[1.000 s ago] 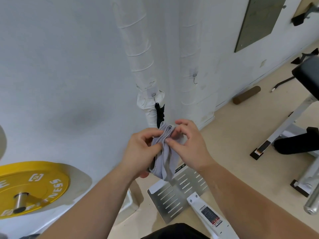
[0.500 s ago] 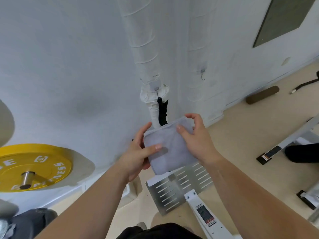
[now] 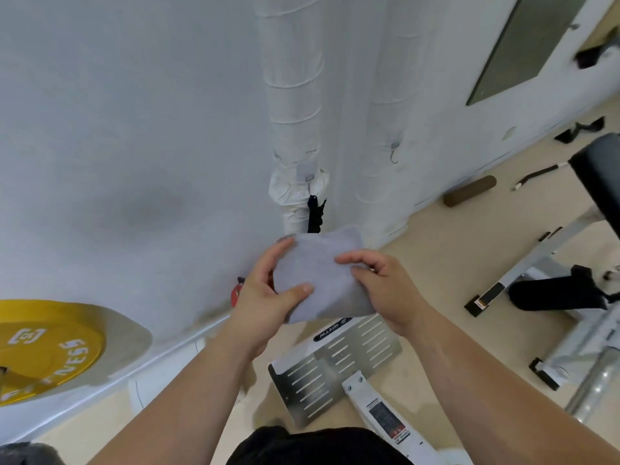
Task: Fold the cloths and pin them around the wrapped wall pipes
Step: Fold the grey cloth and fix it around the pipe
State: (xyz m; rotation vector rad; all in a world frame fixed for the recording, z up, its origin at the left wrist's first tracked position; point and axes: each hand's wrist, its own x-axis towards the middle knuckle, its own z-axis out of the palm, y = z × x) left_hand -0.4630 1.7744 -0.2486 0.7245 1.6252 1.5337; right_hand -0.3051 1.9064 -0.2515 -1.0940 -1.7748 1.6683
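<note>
A: Nearest you, what have your hands got?

B: Your left hand [image 3: 265, 303] clamps the near-left edge of the folded grey cloth [image 3: 322, 280], thumb on top and fingers underneath. Your right hand [image 3: 382, 286] pinches its right side, fingers curled over the top. The cloth sits flat between them as a compact pad, held in the air above the slotted metal footplate [image 3: 339, 360].

A: So which step is this?

B: It looks like the folding is done or nearly so; nothing of this cloth touches a pipe yet.

A: And beyond your hands?

B: Just behind the cloth stands the left wrapped pipe [image 3: 295, 105], with a white cloth [image 3: 295, 189] already fastened around it and a black strap [image 3: 314, 214] hanging below that. The right wrapped pipe [image 3: 389, 105] stands beside it, a small hook [image 3: 394, 152] on its wrapping.

A: Your next move?

B: Probably carry the pad to a pipe, wrap it snugly, hold it with one hand, and free the other for a pin. I can't see a pin in either hand.
</note>
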